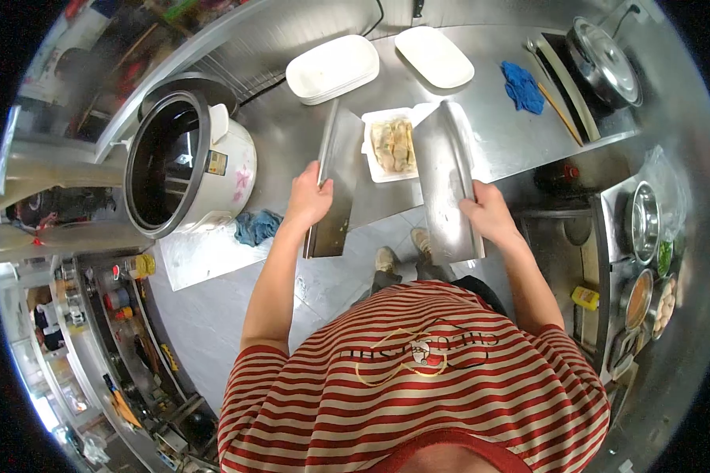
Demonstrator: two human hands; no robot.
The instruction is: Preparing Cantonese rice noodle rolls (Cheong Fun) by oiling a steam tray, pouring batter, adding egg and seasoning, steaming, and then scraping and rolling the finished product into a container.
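Note:
My left hand (310, 197) grips the edge of a long metal panel (338, 195), which slants across the counter's front edge. My right hand (490, 211) holds a second metal panel (444, 183) by its raised outer edge. Between the two panels, an open white takeaway container (386, 175) sits on the steel counter with pale folded food (392, 145) inside. The right panel partly covers the container's right side. Behind, a stack of white oval trays (332, 68) stands to the left, and another white tray (435, 57) lies to the right.
A large open cooker (228, 171) stands at the left, beside a dark blue cloth (257, 227). Farther right are a blue cloth (522, 87), a wooden stick (560, 114) and a lidded metal pot (606, 62). Metal bowls (645, 222) line the right side. Shelves (136, 331) stand at lower left.

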